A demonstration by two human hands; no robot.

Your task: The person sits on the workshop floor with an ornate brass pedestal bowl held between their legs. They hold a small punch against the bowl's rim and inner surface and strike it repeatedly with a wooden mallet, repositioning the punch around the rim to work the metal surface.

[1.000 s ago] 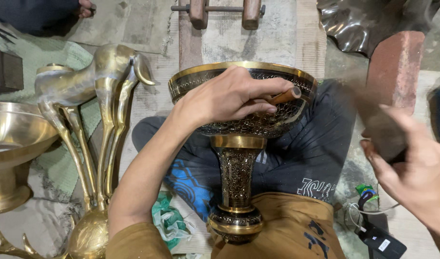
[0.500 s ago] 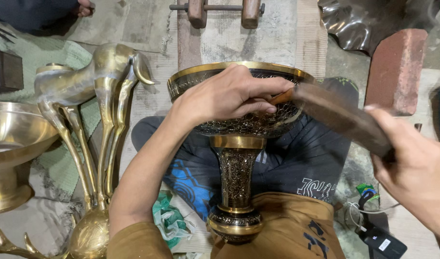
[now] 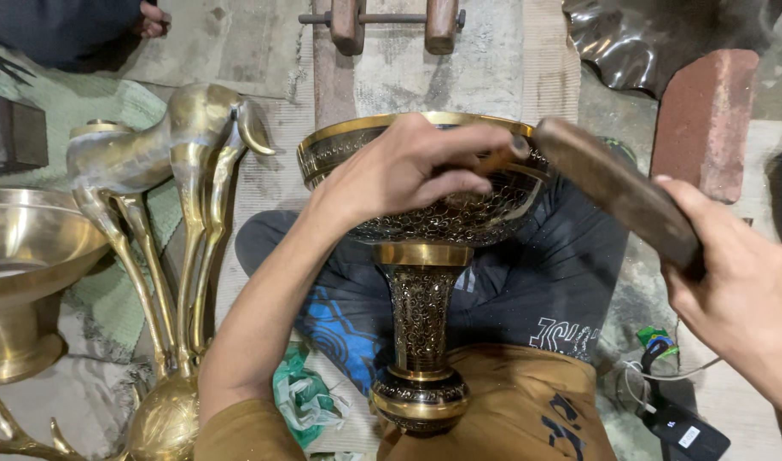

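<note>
While it lies tipped across the person's lap on dark printed cloth, the engraved brass pedestal bowl points its foot toward the camera and its gold-rimmed, lace-patterned cup away. Over the cup's near side the left hand is curled, fingers closed round a thin punch-like tool whose tip sits at the rim on the right. Meeting that tool's end is the head of a dark wooden mallet, which the right hand grips fully closed at its lower end. Beneath the bowl's foot lies a tan cloth, with a crumpled green bag beside the stem. Left of the bowl stands a brass deer figure on a round base, and further left a plain brass bowl. A red brick lies at upper right, near dark crumpled sheet metal, and a wooden-handled tool rests at the top edge.
</note>
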